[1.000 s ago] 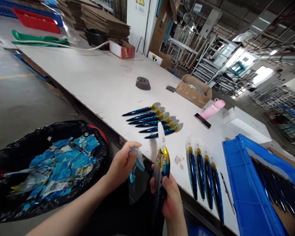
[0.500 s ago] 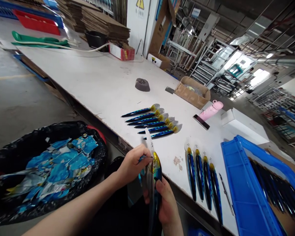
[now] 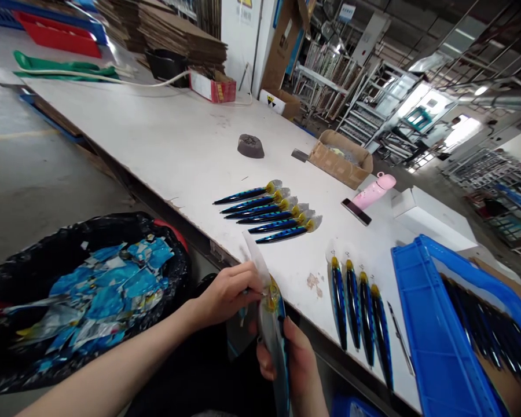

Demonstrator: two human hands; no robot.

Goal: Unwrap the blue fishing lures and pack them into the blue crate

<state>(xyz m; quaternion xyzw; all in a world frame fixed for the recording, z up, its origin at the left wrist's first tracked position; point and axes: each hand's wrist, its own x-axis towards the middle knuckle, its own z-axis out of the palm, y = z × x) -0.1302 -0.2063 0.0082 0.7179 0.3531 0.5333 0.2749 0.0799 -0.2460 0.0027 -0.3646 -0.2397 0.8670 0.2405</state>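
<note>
My right hand is closed around the body of a fishing lure, which has a silvery side, a blue edge and a yellow end pointing up and away from me. A whitish translucent piece sticks up from that yellow end. At its base, my left hand pinches with thumb and fingers; what lies between them is hidden. On the table beyond, a row of several blue-black lures lies side by side. Several more lures lie to the right, yellow ends away from me.
Left of my legs stands a bin with a black bag, holding blue and silver film scraps. A blue crate with more lures is at the right, beside tweezers. A phone, pink bottle and cardboard box sit farther back.
The lure in my right hand has turned, so more of its silvery side shows. The translucent piece now appears broader and leans left. My left hand has shifted slightly down and left.
</note>
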